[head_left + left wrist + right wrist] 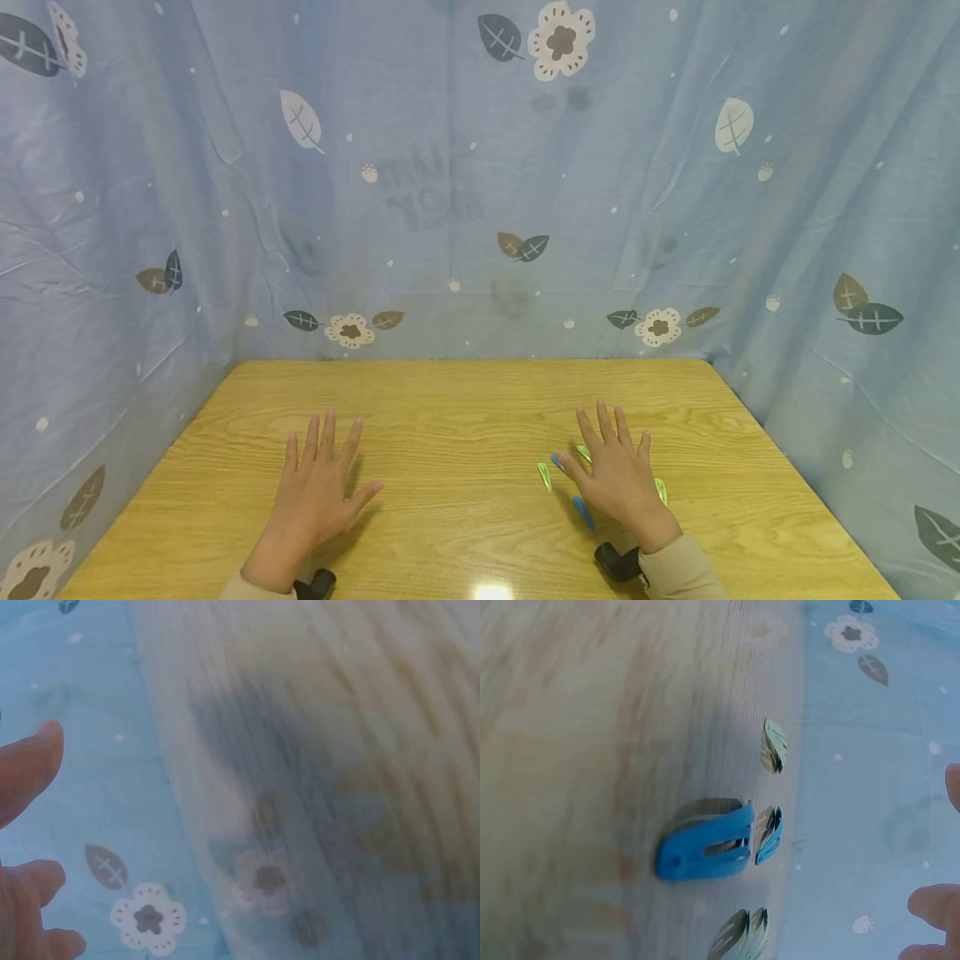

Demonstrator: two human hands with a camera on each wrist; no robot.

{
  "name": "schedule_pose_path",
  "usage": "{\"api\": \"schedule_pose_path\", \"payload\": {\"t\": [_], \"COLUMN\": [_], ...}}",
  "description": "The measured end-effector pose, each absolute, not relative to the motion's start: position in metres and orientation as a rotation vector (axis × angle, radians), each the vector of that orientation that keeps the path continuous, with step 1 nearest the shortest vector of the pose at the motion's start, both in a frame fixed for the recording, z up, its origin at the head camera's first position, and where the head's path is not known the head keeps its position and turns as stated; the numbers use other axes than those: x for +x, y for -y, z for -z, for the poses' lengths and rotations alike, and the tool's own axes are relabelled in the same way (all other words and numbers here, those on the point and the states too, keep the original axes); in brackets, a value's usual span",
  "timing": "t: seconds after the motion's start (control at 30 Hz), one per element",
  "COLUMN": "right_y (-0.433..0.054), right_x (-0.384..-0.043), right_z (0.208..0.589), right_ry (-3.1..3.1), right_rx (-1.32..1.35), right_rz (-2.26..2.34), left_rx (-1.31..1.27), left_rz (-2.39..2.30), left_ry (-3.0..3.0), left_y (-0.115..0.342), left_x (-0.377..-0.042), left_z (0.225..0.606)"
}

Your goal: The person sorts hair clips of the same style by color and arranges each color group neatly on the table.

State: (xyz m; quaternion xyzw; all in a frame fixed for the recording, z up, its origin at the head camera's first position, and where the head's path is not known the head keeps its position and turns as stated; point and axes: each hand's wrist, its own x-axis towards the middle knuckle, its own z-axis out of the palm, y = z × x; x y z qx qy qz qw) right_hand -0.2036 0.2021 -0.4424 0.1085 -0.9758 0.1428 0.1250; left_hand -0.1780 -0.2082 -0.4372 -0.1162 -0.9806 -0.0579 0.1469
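Note:
My left hand (315,490) is held over the left side of the wooden table (450,467), fingers straight and spread, with nothing in it. On the right, my right hand (618,479) hovers above a small group of snap hair clips, its fingers spread too. A blue hair clip (583,513) lies near its wrist, and a second blue hair clip (557,460) is partly hidden by the thumb. Around it lie a green hair clip (544,477), another green hair clip (584,453) and one more green hair clip (661,491). The right wrist view shows a blue hair clip (686,860) up close.
A light blue curtain (450,167) with leaves and flowers hangs behind the table and along both sides. Each wrist carries a black camera mount, such as the right mount (617,562). Light reflects brightly off the table's near edge.

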Motion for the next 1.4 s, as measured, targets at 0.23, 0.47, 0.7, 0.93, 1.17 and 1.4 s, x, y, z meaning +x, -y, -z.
{"api": "schedule_pose_path", "payload": {"t": [0.23, 0.47, 0.7, 0.93, 1.17, 1.4], "right_y": [-0.202, -0.206, -0.219, -0.243, -0.271, -0.296], "right_x": [-0.202, -0.206, -0.207, -0.19, -0.176, -0.165], "right_z": [0.442, 0.437, 0.433, 0.438, 0.443, 0.453], "right_ry": [2.856, 2.792, 2.677, 2.677, 2.651, 2.681], "right_rx": [0.324, 0.367, 0.365, 0.318, 0.248, 0.132], "right_rz": [-0.389, -0.384, -0.602, -0.851, -1.017, -1.128], "left_rx": [-0.349, -0.39, -0.467, -0.376, -0.432, -0.458], "left_rz": [0.171, 0.164, 0.324, 1.01, 1.842, 2.286], "left_ry": [2.825, 2.786, 2.614, 2.641, 2.472, 2.335], "left_y": [0.207, 0.205, 0.196, 0.171, 0.138, 0.098], "left_x": [-0.178, -0.181, -0.186, -0.174, -0.177, -0.183], "left_z": [0.439, 0.437, 0.437, 0.452, 0.463, 0.473]}}
